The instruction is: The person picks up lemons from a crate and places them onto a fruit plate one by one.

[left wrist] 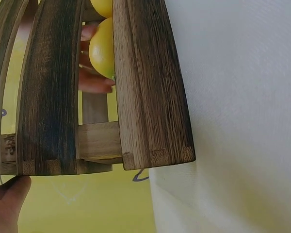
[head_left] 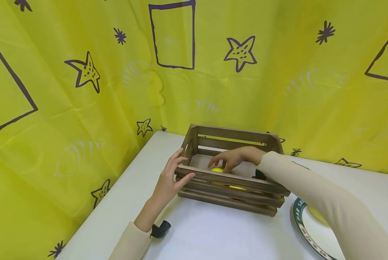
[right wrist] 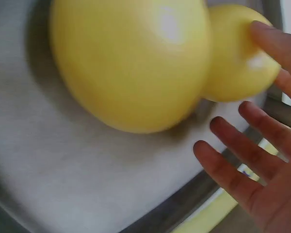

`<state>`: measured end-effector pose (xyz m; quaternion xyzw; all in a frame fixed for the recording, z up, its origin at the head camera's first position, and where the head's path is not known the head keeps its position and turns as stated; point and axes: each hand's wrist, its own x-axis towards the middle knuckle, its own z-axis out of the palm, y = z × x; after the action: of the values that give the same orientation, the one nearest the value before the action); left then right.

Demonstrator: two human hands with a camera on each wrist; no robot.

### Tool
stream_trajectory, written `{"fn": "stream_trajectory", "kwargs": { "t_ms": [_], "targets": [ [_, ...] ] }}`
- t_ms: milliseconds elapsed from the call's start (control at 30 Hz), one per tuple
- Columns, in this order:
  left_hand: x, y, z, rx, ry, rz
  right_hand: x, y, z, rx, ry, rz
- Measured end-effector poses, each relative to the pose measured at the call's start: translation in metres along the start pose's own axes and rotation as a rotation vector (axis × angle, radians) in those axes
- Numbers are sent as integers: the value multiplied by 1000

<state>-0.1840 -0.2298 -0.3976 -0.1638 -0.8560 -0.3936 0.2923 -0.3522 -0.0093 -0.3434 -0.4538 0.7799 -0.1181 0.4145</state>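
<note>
Resting at the near left corner of the crate (head_left: 252, 196) with the left hand (head_left: 168, 180), fingers apart, thumb against the front rim. Reaching over the crate's right end and down inside with the right hand (head_left: 232, 157), fingers spread, one fingertip touching a yellow fruit (right wrist: 233, 73). Next to it, also within the crate, to be seen with a second fruit (right wrist: 131, 63), both close to the near wall. Standing, as to the crate, towards the far left corner of the worktop (head_left: 369, 191). To be found right of the crate with a plate (head_left: 314, 231), partly behind the right sleeve (head_left: 330, 191).
</note>
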Motion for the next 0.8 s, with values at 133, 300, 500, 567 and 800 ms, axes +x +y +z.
{"fn": "stream_trajectory", "kwargs": {
  "t_ms": [133,300,500,567,800],
  "targets": [
    [-1,-1,1,4,3,4,4,1,3,-40,-18,-46],
    [-2,-2,3,0,3,-3,7,1,6,-77,-31,-78],
    [-3,-2,3,-5,0,0,7,1,6,-113,-40,-69],
    [-2,-3,3,-4,-1,-1,7,0,5,-108,-42,-66],
    [0,-3,2,2,2,6,7,2,2,-84,-56,-45]
  ]
}}
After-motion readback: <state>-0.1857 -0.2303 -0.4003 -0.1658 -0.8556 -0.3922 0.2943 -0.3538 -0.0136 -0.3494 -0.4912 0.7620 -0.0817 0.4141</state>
